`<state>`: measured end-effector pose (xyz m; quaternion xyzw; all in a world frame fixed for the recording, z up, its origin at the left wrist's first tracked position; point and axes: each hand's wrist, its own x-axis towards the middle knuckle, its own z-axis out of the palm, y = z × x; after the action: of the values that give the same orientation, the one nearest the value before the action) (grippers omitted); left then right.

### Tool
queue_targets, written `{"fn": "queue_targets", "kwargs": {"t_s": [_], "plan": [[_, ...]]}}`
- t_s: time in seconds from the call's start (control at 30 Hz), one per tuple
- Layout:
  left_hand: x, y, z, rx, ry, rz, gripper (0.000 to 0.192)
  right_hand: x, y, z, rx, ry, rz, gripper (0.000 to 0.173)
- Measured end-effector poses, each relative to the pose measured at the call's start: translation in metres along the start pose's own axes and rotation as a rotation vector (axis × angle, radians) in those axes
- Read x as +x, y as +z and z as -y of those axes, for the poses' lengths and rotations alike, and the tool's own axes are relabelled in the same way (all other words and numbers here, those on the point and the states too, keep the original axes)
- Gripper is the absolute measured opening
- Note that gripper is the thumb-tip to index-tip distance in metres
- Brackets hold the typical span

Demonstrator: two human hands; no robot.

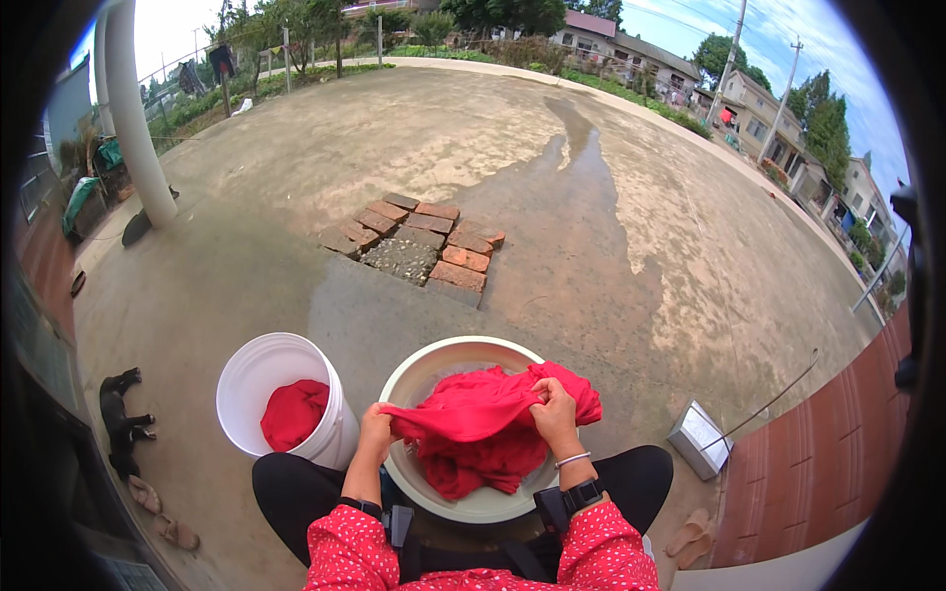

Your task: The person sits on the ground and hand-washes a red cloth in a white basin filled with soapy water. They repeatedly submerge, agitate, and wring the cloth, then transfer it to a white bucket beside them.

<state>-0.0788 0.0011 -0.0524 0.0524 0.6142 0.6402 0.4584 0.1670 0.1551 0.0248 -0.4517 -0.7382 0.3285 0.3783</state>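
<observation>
A red cloth garment [480,421] is stretched between my two hands above a pale plastic basin [473,511]. My left hand [376,431] grips its left edge near the basin's rim. On the other side, my right hand [554,414] pinches the fabric, with a bunched part hanging over the right rim. The rest of the red cloth lies heaped in the basin, where some suds or water show. Left of the basin stands a white plastic bucket [341,436] with another piece of red cloth [295,415] inside.
A black dog [124,421] lies at the left near some shoes [174,530]. Loose bricks [460,275] lie ahead on the partly wet concrete. At right are a long-handled metal dustpan [701,437], slippers [689,539] and a tiled wall [820,451].
</observation>
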Motion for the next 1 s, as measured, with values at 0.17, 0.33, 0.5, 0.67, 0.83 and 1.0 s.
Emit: {"fn": "queue_targets", "kwargs": {"t_s": [0.17, 0.33, 0.5, 0.67, 0.83, 1.0], "plan": [[-0.028, 0.027, -0.011, -0.011, -0.018, 0.453, 0.037, -0.044, 0.063, 0.036, 0.206, -0.120, 0.301, 0.015], [-0.029, 0.034, 0.017, 0.428, 0.283, 0.561, 0.039, -0.061, 0.088, 0.057, 0.024, -0.314, 0.410, 0.014], [-0.021, 0.029, 0.026, 0.882, 0.356, 0.487, 0.017, -0.050, 0.077, 0.031, 0.052, -0.351, 0.682, 0.020], [-0.038, 0.035, 0.018, 1.229, 0.287, 0.779, 0.025, -0.009, 0.051, -0.024, 0.024, 0.034, 0.933, 0.041], [-0.048, 0.051, 0.023, 1.178, -0.142, 1.048, 0.030, -0.020, 0.045, -0.075, -0.621, 0.295, 0.571, 0.054], [-0.043, 0.049, 0.032, 1.267, -0.139, 1.013, 0.027, -0.040, 0.055, -0.096, -0.672, 0.402, 0.455, 0.036]]}}
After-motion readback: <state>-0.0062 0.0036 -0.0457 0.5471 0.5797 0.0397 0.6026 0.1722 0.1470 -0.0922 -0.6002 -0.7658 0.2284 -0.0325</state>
